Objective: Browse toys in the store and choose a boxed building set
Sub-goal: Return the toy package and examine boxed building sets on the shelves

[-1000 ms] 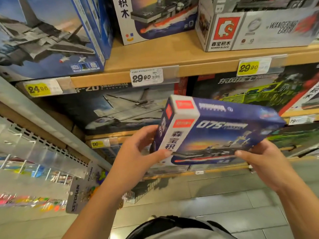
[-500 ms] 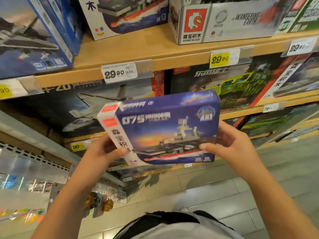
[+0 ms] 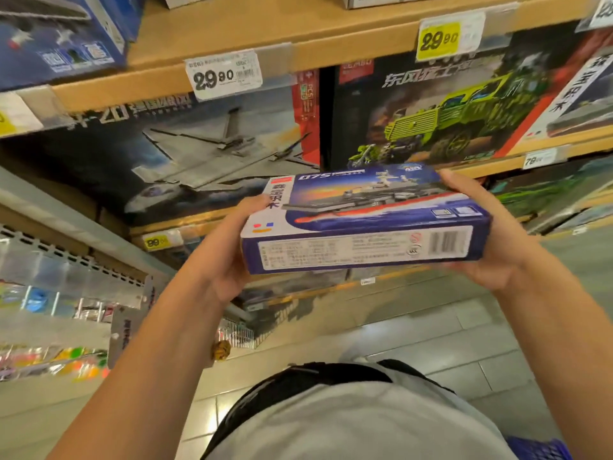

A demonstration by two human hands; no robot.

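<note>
I hold a blue boxed building set with a warship picture in front of the shelves, at chest height. It is tipped nearly flat, so its long side panel with a white label and barcode faces me. My left hand grips the box's left end, thumb on top by the white strip with characters. My right hand grips the right end, fingers wrapped over the far edge.
Wooden shelves carry more boxed sets: a jet fighter box, a green truck box, a blue box at top left. Price tags read 29.90. A rack of small hanging toys is at left. Tiled floor below.
The box's front face tipped away from me until it lies nearly flat, bringing its barcode side into view. Both hands kept hold of its ends, and the view dropped lower along the shelves.
</note>
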